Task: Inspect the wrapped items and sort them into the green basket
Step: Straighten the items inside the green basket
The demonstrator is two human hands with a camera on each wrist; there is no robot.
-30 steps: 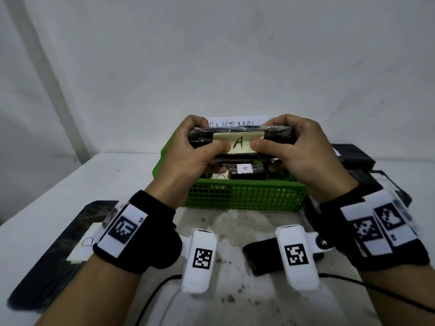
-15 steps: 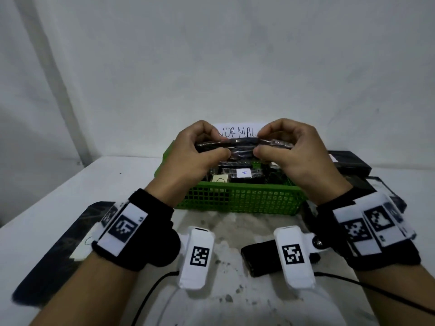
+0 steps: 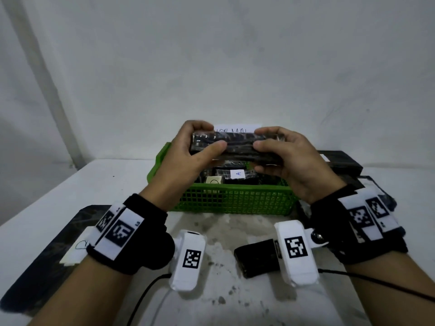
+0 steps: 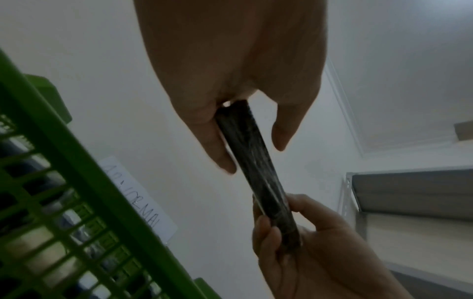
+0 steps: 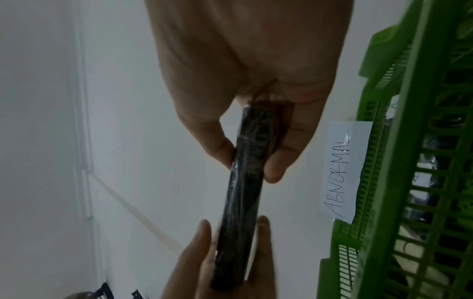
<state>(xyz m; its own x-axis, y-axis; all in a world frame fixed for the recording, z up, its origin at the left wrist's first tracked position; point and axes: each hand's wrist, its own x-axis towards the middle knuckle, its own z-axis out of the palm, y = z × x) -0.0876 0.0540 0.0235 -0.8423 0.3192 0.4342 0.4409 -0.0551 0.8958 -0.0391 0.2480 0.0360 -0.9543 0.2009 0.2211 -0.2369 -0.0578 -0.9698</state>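
A flat black item wrapped in clear film (image 3: 237, 147) hangs above the green basket (image 3: 235, 201), held level by both hands. My left hand (image 3: 200, 147) pinches its left end, thumb in front and fingers behind. My right hand (image 3: 280, 149) pinches the right end the same way. Its plain dark side faces me; no label shows. In the left wrist view the item (image 4: 256, 172) runs edge-on between both hands, and the right wrist view shows the item (image 5: 245, 182) likewise. Several wrapped items lie in the basket, one with a white "A" label (image 3: 238, 173).
A paper sign reading "ABNORMAL" (image 5: 343, 172) is taped to the basket's far rim. A large black wrapped sheet (image 3: 47, 255) lies on the white table at left. More black wrapped items (image 3: 339, 161) are stacked at right, and a small black one (image 3: 256, 257) lies in front.
The item has been turned over: the side with the yellow "A" label faced me a second ago, now its plain dark side does. Both hands kept their hold throughout.
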